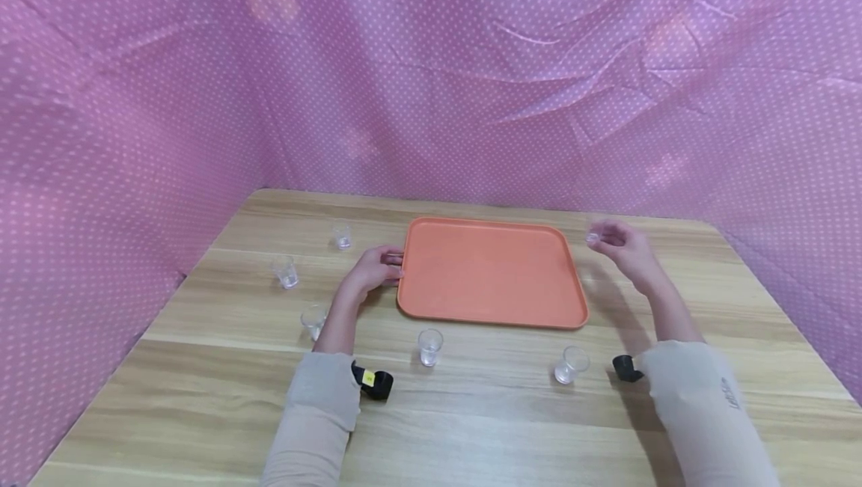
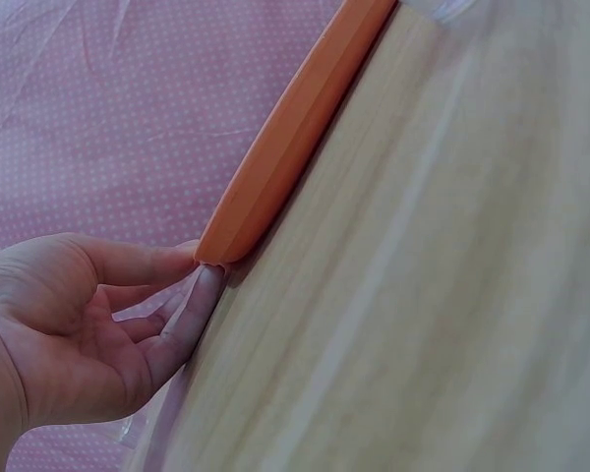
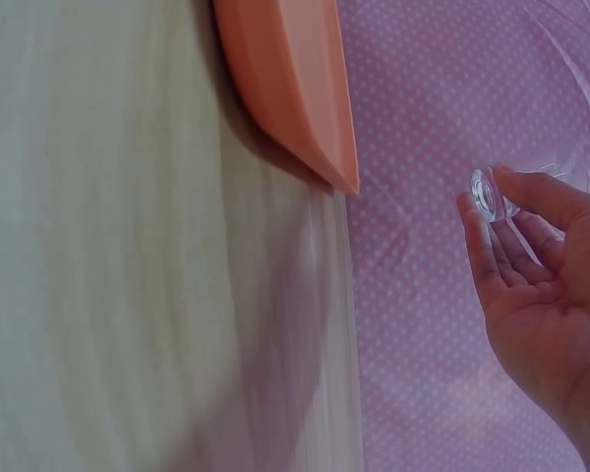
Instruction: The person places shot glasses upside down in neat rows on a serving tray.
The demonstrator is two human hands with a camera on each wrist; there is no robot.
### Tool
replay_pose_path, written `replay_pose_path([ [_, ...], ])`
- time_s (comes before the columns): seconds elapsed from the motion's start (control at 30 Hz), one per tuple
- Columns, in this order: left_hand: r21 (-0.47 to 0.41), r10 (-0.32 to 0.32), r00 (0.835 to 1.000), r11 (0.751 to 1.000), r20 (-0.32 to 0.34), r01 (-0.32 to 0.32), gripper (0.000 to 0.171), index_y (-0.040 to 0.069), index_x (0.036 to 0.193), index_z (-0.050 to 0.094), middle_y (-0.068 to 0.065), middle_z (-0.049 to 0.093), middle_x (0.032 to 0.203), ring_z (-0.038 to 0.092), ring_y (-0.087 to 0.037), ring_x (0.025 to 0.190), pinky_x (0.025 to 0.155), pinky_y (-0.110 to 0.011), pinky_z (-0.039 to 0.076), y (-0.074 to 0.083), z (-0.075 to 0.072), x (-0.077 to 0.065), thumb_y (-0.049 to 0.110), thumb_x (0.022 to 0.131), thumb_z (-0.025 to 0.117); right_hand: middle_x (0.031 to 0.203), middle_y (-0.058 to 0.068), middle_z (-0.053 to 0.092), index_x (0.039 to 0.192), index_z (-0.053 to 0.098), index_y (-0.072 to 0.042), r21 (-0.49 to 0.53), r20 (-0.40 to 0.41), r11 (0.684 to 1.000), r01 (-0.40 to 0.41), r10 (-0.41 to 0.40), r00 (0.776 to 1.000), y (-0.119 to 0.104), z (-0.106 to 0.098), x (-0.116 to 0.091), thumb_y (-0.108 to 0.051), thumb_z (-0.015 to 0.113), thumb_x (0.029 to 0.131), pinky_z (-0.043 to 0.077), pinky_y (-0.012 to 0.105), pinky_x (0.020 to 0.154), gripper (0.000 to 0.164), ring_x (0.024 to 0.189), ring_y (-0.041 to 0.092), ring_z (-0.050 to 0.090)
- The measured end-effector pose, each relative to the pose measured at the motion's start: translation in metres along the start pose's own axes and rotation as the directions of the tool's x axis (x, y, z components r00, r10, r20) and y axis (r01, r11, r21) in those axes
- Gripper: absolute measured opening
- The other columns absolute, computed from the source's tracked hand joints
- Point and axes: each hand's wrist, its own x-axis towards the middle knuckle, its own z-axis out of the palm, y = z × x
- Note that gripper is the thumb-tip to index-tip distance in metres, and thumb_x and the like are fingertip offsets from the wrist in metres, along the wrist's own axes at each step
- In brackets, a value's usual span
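Pinching a small, transparent, tapered cup (image 1: 592, 239) in the right hand (image 1: 625, 249), base down, up off the pale wooden table (image 1: 485, 427)!

And look between eight and nine o'clock from those fingertips: straight at an orange, rectangular, plastic-looking tray (image 1: 494, 270), lying flat with its long axis from nine to three, its two o'clock corner just beside the cup. Nearer still with the left hand (image 1: 370, 270), touching at nine o'clock, thumb and fingers pinching the rim; apart from it with the right!
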Motion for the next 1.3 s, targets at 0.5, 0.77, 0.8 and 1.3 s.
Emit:
replay_pose_path([
  [0.5,0.005,0.002,1.0,1.0,0.003,-0.002,0.051,-0.01,0.13,0.039,-0.027,0.048,0.121,0.058,-0.027,0.092,0.077,-0.03,0.05,0.0,0.0,0.0,-0.017,0.081,0.051,0.115,0.024,0.054,0.124,0.048,0.008,-0.03,0.046,0.999,-0.018,0.02,0.999,-0.002,0.018,0.01,-0.015,0.063,0.088,0.045,0.017,0.077,0.045,0.09,0.004,0.055],
  [0.77,-0.009,0.008,1.0,1.0,0.013,-0.008,0.051,-0.011,0.13,0.039,-0.029,0.047,0.122,0.057,-0.03,0.094,0.079,-0.032,0.05,0.001,0.0,-0.002,-0.018,0.081,0.05,0.107,0.023,0.057,0.117,0.053,0.01,-0.06,0.015,0.998,-0.001,0.002,1.0,-0.001,0.024,0.014,-0.01,0.063,0.087,0.045,0.015,0.073,0.038,0.084,0.001,0.055],
  [0.8,-0.013,0.01,1.0,1.0,0.014,-0.01,0.051,-0.012,0.13,0.039,-0.029,0.047,0.122,0.057,-0.03,0.094,0.079,-0.032,0.05,0.001,0.0,-0.002,-0.019,0.081,0.05,0.107,0.024,0.057,0.117,0.053,0.011,-0.055,0.011,0.998,0.004,-0.004,1.0,-0.001,0.025,0.015,-0.008,0.063,0.087,0.045,0.015,0.073,0.037,0.083,0.0,0.055],
  [1.3,-0.006,0.005,1.0,1.0,0.005,-0.005,0.05,-0.012,0.129,0.039,-0.028,0.048,0.12,0.057,-0.027,0.09,0.078,-0.031,0.05,0.0,0.0,-0.001,-0.018,0.081,0.051,0.102,0.003,0.061,0.121,0.049,0.012,0.108,-0.018,0.993,-0.044,0.046,0.999,-0.004,0.035,0.02,-0.015,0.064,0.087,0.044,0.015,0.078,0.046,0.088,0.002,0.056],
])
